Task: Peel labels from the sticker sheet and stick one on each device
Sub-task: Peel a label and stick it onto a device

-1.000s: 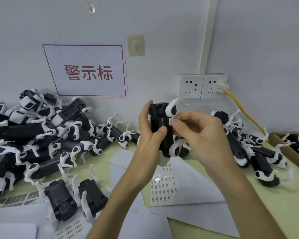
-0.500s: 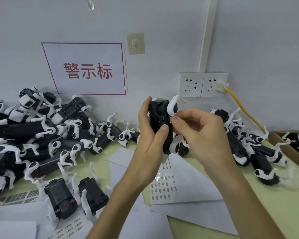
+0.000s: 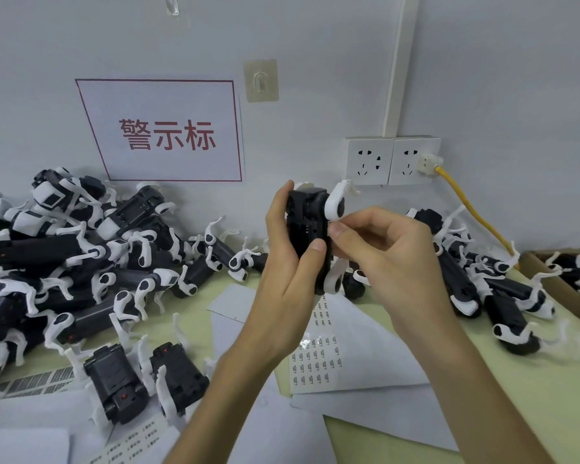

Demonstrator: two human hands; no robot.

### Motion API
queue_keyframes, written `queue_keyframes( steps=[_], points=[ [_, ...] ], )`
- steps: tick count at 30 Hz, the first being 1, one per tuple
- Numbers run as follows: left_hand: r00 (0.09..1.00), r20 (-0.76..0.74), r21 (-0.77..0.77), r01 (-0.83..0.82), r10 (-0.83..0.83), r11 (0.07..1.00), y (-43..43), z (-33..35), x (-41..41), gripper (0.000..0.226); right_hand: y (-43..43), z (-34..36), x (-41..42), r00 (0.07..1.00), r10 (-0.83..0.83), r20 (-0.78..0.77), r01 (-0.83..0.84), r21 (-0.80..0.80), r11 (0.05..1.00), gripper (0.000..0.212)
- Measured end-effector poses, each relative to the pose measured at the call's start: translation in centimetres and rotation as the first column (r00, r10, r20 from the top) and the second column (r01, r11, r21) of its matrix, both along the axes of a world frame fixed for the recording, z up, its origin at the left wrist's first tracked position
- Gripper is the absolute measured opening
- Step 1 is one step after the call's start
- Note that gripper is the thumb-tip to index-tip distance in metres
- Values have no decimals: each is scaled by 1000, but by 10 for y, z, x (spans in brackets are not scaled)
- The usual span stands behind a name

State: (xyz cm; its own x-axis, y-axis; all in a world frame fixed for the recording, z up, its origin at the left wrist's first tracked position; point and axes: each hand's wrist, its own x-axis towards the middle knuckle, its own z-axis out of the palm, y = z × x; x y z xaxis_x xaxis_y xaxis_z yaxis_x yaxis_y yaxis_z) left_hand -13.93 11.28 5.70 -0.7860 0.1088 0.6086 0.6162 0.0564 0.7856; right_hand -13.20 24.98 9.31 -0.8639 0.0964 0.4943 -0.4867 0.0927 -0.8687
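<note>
My left hand [image 3: 290,262] grips a black device with white legs [image 3: 307,226], holding it upright above the table, thumb on its front. The curled fingers and thumb of my right hand [image 3: 382,252] press against the device's right side; a small white label edge shows at the thumb tip. Below my hands the sticker sheet [image 3: 318,360] lies flat on the table with rows of small labels. A second label sheet [image 3: 131,443] lies at the lower left.
A big pile of black-and-white devices [image 3: 64,262] fills the left. Two devices [image 3: 141,380] stand near the front left. More devices [image 3: 489,289] lie at the right, beside a cardboard box [image 3: 549,279]. A wall socket with a yellow cable [image 3: 466,205] is behind.
Both hands lifted the device slightly. My right thumb moved along the device's right edge, where the label sits.
</note>
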Motion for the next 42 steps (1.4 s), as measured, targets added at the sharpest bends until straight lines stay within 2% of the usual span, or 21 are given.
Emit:
queue_keyframes(
  steps=[8,12,16,18,20,22,25,34,37,42],
  points=[
    [1000,-1,19,11,-11,1000,3,0,1,62,6,2,0,999,32,23,-32,6,999,17],
    [998,18,55,57,-59,997,2,1,3,56,7,0,-2,999,38,38,-36,-60,998,28],
    [984,112,128,127,-141,984,-1,5,2,58,10,0,-7,984,149,100,-152,33,988,35],
    [970,162,154,157,-182,975,-1,6,1,58,14,1,-7,967,232,107,-236,27,971,40],
    [958,196,177,174,-209,969,0,7,2,57,15,3,-5,956,277,92,-282,46,958,35],
    [952,209,174,190,-225,966,1,6,3,55,14,3,-5,965,254,71,-259,83,962,33],
    [944,215,150,224,-252,963,2,5,4,55,11,0,-6,971,237,37,-239,98,966,43],
    [921,235,143,283,-310,948,-5,4,0,47,18,1,-6,919,388,69,-394,107,913,22],
    [915,244,168,286,-321,943,-3,4,1,49,20,2,-4,907,414,79,-421,112,900,29],
    [899,247,279,293,-363,915,3,8,7,49,17,1,-6,911,412,37,-413,89,906,29]
  ],
)
